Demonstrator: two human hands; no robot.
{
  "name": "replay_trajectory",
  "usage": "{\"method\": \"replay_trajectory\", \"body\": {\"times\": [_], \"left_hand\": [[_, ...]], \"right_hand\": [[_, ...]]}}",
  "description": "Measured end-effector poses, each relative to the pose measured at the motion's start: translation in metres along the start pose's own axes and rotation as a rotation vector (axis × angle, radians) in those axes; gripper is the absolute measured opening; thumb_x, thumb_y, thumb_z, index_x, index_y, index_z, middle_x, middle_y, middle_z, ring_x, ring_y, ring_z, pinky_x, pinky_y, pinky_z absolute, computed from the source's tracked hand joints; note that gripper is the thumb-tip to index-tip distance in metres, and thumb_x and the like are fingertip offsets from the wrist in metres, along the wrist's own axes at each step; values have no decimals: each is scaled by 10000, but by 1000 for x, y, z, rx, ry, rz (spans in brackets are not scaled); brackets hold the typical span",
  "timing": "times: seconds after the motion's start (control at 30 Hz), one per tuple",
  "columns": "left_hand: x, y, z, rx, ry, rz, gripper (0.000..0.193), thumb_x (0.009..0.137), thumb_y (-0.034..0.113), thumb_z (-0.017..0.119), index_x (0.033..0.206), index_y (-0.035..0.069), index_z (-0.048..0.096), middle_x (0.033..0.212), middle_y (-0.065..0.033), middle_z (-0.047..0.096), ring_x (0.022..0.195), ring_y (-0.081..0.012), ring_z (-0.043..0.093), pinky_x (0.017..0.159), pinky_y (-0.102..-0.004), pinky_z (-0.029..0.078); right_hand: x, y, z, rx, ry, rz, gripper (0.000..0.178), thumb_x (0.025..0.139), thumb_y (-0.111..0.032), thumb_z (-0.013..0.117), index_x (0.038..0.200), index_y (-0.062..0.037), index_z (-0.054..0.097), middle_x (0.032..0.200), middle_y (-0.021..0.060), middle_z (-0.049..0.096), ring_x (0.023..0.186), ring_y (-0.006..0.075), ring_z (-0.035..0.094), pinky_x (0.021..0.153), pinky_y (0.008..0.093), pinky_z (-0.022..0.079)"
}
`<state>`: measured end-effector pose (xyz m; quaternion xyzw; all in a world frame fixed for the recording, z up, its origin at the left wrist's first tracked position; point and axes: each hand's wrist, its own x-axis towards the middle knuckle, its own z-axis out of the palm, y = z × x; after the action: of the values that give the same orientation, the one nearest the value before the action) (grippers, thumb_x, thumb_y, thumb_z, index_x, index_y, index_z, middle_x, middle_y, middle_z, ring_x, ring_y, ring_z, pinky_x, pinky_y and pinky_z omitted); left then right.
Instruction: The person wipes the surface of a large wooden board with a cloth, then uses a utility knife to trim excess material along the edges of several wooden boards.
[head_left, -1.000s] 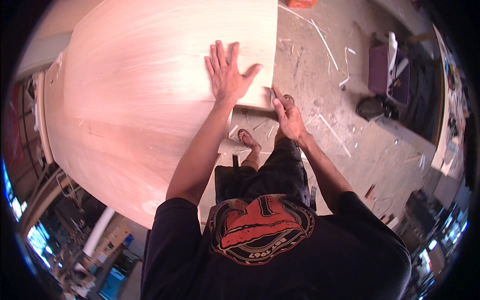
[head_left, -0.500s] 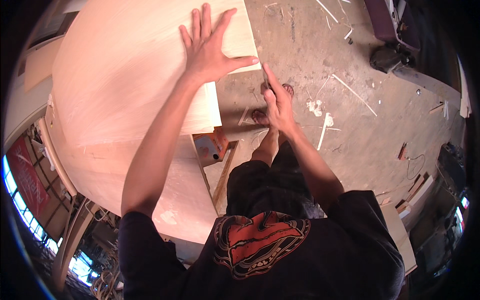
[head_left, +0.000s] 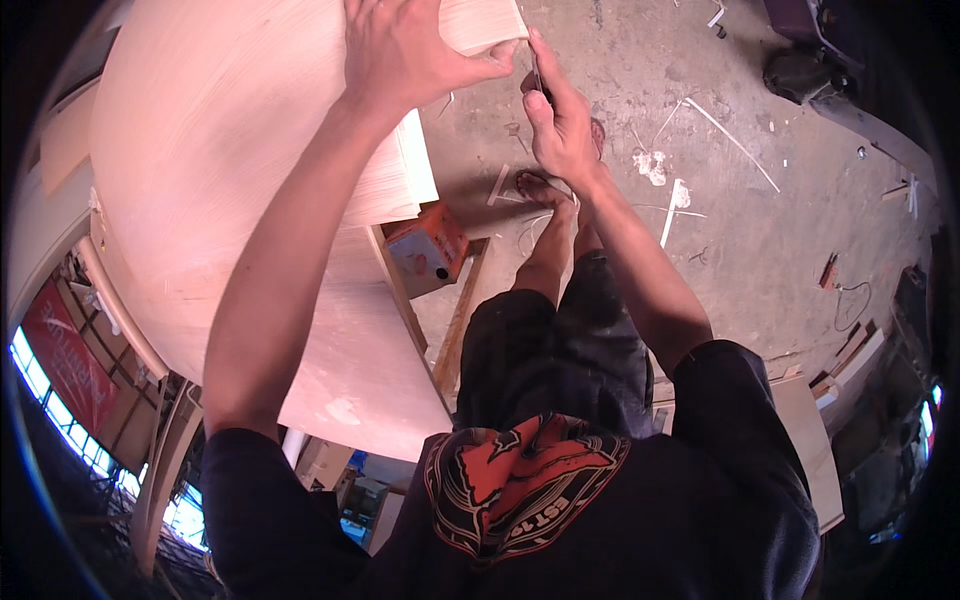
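A large pale wood sheet [head_left: 250,110] lies over a work table [head_left: 350,350], its near right corner jutting past the stacked edges below. On top of it, close to this corner, rests my left hand [head_left: 400,55]; its fingers run out at the picture's upper edge. The left thumb stretches along the sheet's edge toward the corner. Closed around a thin dark tool [head_left: 544,88], my right hand [head_left: 565,130] is at the corner, forefinger extended along the sheet's side edge. Most of the tool is hidden by the fingers, so its kind cannot be made out.
An orange and white box [head_left: 430,250] stands below the table's right side, beside a wooden strip [head_left: 462,310]. Thin white offcuts [head_left: 730,145] and crumpled scraps [head_left: 652,166] litter the concrete floor. A dark bag [head_left: 805,75] sits at the far right. My feet are below the right hand.
Both hands have moved farther up in the picture, still at the sheet's corner. The left fingers look less spread. The view has shifted, showing more beneath the table's near edge.
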<state>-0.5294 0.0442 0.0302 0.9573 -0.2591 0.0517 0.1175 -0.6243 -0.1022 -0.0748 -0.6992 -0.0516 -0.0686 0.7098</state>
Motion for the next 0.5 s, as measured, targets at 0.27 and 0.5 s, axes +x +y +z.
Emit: {"method": "replay_trajectory", "body": {"times": [0.27, 0.5], "left_hand": [[7, -1, 1, 82, 63, 13, 909, 550, 413, 757, 1338, 96, 432, 1372, -283, 367, 1292, -442, 324, 1038, -595, 241], [7, -4, 0, 102, 155, 92, 876, 551, 402, 760, 1303, 62, 464, 1325, -286, 423, 1253, -451, 371, 1029, -550, 275]], "right_hand": [[18, 21, 10, 39, 141, -140, 469, 903, -229, 522, 1315, -13, 469, 1161, 184, 594, 994, 232, 594, 844, 338, 449], [20, 23, 8, 141, -2, -42, 589, 909, -276, 543, 1396, -14, 342, 1312, 184, 487, 1200, 207, 465, 988, 298, 354]]}}
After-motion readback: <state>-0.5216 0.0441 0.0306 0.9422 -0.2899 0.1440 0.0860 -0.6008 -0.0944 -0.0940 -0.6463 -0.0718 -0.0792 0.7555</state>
